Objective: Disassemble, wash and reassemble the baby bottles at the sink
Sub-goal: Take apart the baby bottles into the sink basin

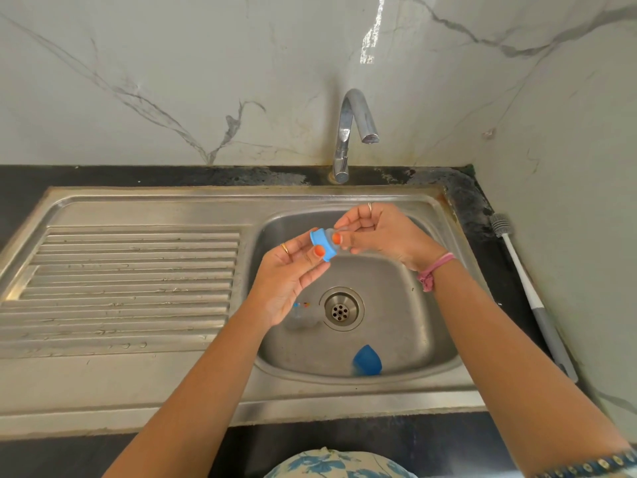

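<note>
Pinching a blue collar (322, 243) over the sink (220, 198), both hands' fingers (319, 251) hide its nipple.

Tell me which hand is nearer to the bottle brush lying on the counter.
Right. The right hand is over the sink basin, on the side toward the bottle brush; the left hand is farther left, toward the drainboard.

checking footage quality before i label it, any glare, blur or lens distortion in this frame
Head view: a bright glare streak on the marble wall above the tap; wide-angle bending bows the sink rim; the blue cap in the basin looks motion-smeared; the hands and blue ring stay fairly sharp.
</note>
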